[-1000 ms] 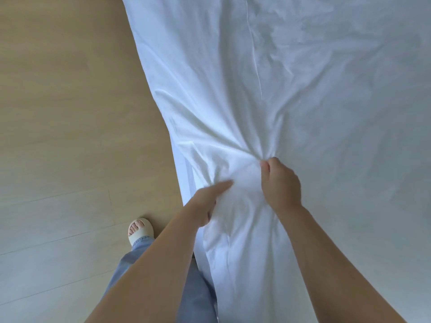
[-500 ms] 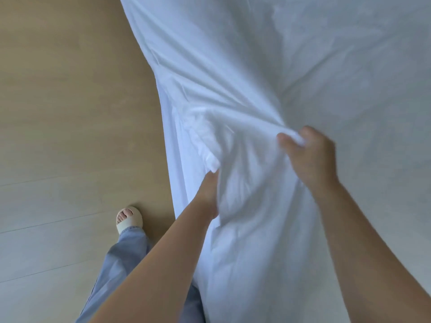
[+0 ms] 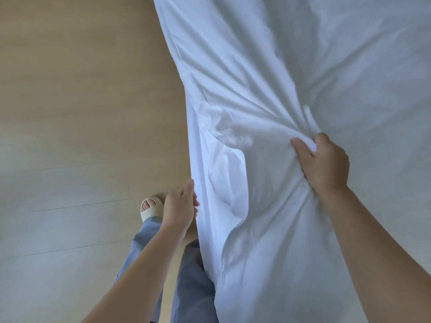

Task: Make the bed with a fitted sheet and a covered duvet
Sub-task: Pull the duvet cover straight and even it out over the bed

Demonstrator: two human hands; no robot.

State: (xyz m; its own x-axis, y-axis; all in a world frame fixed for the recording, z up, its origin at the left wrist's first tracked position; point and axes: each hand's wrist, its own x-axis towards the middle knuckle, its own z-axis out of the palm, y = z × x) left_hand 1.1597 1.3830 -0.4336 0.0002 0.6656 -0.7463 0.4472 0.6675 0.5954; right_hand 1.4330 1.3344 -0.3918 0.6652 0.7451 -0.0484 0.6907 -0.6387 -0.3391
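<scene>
Obs., head view.

- Sandal (image 3: pixel 150 208): cream, thick rounded strap, toes showing. It stands flat on the floor (image 3: pixel 81 89), which is pale matte wood-grain plank with thin straight seams.
- White sheet (image 3: pixel 256 78): thin, smooth woven cloth, slightly glossy where it catches light. Its hanging edge falls just beside the sandal, on your right arm's side, and from there the cloth spreads far up and away from it. Long soft creases fan out from one gathered knot, well apart from the sandal. A rounded, puffed fold sits between that knot and the sandal.
- Your right hand (image 3: pixel 324 164): fingers curled tight, thumb wrapped over, clenching a bunched handful of the sheet at that knot. The cloth bulges out above the thumb.
- Your left hand (image 3: pixel 178 206): just beside the sandal and partly over it. Fingers are nearly straight and loose, holding nothing, with the tips touching the sheet's hanging edge.
- Trousers (image 3: pixel 191 287): light blue, soft, loose. One leg ends at the sandal, and the other is partly behind the sheet's edge.
</scene>
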